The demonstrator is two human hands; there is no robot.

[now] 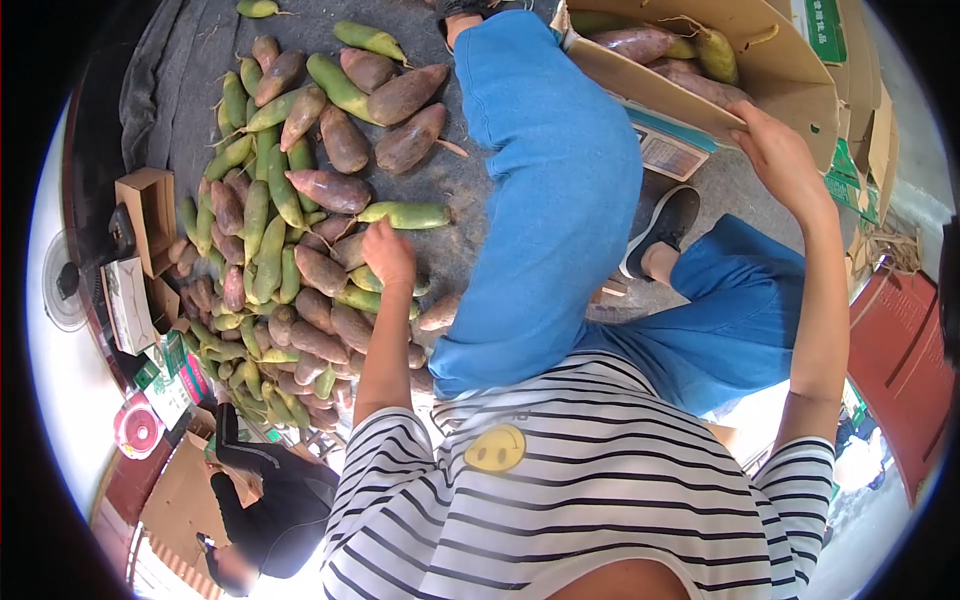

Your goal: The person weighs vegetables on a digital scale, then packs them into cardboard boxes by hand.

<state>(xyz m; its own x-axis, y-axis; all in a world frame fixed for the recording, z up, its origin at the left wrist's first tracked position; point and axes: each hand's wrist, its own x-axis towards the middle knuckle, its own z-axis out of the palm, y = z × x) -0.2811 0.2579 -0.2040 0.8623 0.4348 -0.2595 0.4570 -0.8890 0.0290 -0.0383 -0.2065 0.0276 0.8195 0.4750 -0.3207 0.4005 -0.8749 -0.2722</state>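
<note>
My left hand (388, 256) is over the right side of a heap of green and purple-skinned radishes. Its fingers are closed at the lower edge of a green radish (415, 215), near its left end; the grip is partly hidden. Just beyond lies a purple radish (328, 190). At the upper right, my right hand (785, 160) pinches the near wall of a cardboard box (790, 90), thumb and fingers on its top edge. Inside the box are green radishes (716, 55) and purple ones (635, 43).
My bent leg (545, 200) stands between heap and box. A dark cloth (440, 175) lies under the heap. A person in black (285, 495) is at the lower left, near cardboard. A fan (66, 283) and small boxes (128, 305) stand left; a red panel (895, 360) is at right.
</note>
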